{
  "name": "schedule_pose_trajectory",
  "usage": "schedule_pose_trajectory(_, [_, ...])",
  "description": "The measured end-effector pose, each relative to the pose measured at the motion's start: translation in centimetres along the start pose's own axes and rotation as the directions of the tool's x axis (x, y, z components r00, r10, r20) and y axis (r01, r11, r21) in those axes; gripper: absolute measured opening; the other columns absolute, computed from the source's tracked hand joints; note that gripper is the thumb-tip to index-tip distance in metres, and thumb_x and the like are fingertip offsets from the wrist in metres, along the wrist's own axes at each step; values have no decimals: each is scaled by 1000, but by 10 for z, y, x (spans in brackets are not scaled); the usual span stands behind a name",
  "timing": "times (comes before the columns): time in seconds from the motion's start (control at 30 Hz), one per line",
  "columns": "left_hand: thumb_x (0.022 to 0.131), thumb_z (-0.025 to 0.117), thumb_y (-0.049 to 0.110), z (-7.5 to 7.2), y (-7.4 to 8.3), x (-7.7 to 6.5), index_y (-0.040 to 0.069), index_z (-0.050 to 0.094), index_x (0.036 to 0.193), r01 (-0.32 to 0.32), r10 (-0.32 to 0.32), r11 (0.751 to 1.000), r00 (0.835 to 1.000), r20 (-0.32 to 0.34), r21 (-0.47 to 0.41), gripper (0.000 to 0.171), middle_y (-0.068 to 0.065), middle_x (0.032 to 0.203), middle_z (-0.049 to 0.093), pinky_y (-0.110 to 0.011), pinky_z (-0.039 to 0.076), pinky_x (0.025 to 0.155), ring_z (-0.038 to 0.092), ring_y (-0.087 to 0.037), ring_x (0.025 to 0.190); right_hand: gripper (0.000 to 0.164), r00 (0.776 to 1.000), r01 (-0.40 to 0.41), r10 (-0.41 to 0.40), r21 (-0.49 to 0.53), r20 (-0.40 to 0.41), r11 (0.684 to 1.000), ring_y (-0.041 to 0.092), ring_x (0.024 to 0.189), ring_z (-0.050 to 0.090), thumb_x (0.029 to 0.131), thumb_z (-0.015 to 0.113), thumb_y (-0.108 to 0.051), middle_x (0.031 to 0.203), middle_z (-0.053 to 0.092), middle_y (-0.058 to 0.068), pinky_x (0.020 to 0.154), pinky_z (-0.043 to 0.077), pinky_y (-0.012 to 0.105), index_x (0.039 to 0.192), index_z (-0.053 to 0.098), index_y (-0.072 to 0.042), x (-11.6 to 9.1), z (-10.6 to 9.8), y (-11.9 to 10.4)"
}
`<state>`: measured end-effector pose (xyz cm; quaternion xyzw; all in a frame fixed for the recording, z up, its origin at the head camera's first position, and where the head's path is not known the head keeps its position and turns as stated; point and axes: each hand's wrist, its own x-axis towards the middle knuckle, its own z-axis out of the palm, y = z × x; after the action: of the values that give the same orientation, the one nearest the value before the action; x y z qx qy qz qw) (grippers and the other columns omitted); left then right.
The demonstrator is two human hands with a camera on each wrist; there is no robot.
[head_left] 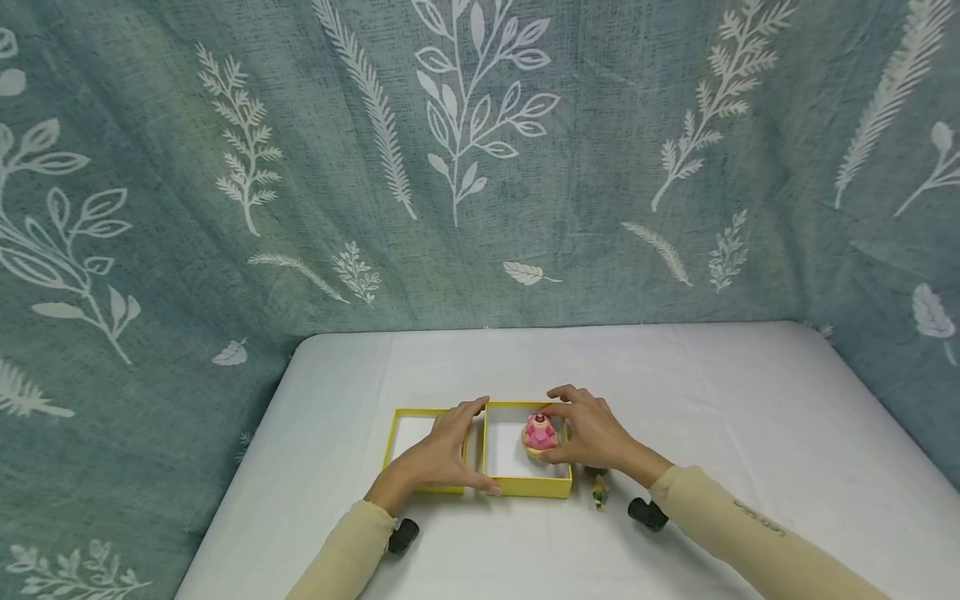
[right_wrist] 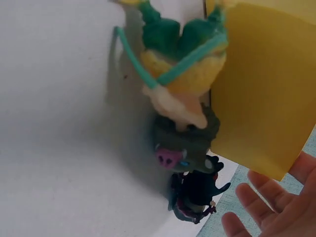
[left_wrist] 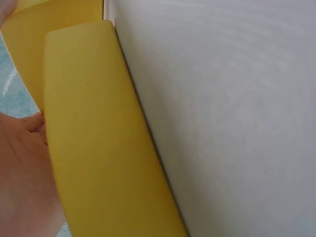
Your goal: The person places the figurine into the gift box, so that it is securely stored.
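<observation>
Two shallow yellow boxes with white insides lie side by side on the table, and the right one (head_left: 513,486) holds a pink bear figurine (head_left: 540,433) near its right wall. My left hand (head_left: 438,454) spans the right box's left side, fingers at its back corner and thumb at its front, holding it. Part of the left box (head_left: 387,442) is hidden under this hand. My right hand (head_left: 592,433) reaches over the right wall, with index finger and thumb pinching the bear. In the right wrist view, its other fingers (right_wrist: 261,197) are spread outside the box.
Beside the right box stand a yellow-and-green figurine (right_wrist: 185,64), a dark boar-like figurine (right_wrist: 185,145) and a black figurine (right_wrist: 195,195). A white cloth (head_left: 735,400) covers the table. A patterned curtain (head_left: 585,167) hangs behind and at the sides.
</observation>
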<state>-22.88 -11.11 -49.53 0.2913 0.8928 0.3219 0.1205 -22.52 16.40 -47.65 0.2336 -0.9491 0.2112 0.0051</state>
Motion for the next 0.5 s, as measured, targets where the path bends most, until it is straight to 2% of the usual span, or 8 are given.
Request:
schedule_pose_trajectory(0.2, [61, 85, 63, 0, -2, 0, 27, 12, 157, -23, 23, 1000, 1000, -5, 1, 126, 0, 157, 30, -53, 30, 114, 26, -24, 145, 61, 1000, -17, 17, -15, 2, 1000, 37, 121, 51, 70, 85, -49, 137, 54, 14, 92, 40, 58, 118, 71, -14, 1, 0, -2])
schedule_pose_trajectory(0.5, [61, 85, 63, 0, -3, 1, 26, 13, 157, -25, 25, 1000, 1000, -9, 3, 126, -3, 157, 31, -54, 29, 114, 26, -25, 146, 59, 1000, -28, 28, -45, 12, 999, 39, 121, 51, 67, 87, -47, 137, 56, 14, 94, 40, 61, 113, 73, -14, 3, -1, -6])
